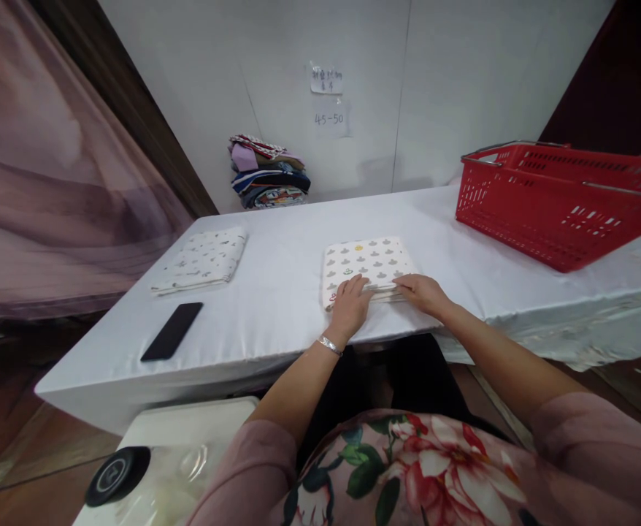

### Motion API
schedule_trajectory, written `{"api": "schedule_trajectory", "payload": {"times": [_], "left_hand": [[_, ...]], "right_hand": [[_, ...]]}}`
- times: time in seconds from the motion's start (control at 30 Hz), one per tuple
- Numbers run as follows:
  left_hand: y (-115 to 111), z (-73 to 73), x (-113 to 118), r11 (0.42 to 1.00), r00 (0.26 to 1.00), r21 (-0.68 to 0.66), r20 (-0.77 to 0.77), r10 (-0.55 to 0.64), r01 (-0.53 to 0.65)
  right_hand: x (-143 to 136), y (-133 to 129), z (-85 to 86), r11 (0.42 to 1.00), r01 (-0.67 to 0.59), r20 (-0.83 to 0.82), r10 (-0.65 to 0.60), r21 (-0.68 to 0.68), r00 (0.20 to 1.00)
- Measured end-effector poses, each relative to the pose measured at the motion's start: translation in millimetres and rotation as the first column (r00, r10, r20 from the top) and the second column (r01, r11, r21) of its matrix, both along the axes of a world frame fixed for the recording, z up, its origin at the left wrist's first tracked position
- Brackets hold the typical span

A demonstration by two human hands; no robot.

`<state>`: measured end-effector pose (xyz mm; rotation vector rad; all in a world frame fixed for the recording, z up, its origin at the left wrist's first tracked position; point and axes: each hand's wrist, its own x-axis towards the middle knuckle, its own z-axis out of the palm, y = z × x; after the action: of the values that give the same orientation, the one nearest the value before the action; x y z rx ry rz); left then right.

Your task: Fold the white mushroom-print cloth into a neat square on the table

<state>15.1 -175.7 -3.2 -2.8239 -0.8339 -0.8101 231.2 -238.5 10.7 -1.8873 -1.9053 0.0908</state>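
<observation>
A folded white cloth (365, 258) with grey printed shapes and a few coloured ones lies on the table in front of me. My left hand (352, 305) rests on its near left part, fingers lying on the fabric and thumb at the near edge. At the near right corner, my right hand (424, 294) pinches the cloth's layered edge between thumb and fingers. Farther left lies a second folded white cloth (205, 257) with small dark prints, touched by neither hand.
The table (282, 292) has a white cover. A black phone (172, 332) lies at its left front. A red basket (550, 208) stands on the right. Stacked clothes (270, 175) sit behind the far edge, by the wall. A black-lidded container (117, 475) is at lower left.
</observation>
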Motion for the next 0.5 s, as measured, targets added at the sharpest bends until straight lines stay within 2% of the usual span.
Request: {"api": "schedule_trajectory", "payload": {"times": [0.33,0.5], "left_hand": [[1.3,-7.3,12.3,0.996,0.999,0.079,-0.009,0.040,-0.039],[4.7,-11.3,13.8,0.993,1.000,0.119,0.018,-0.013,0.011]], "right_hand": [[1.5,-0.8,0.7,0.999,-0.045,0.046,0.046,-0.015,0.998],[0.2,-1.0,0.2,1.000,-0.021,0.056,0.022,-0.022,0.998]]}}
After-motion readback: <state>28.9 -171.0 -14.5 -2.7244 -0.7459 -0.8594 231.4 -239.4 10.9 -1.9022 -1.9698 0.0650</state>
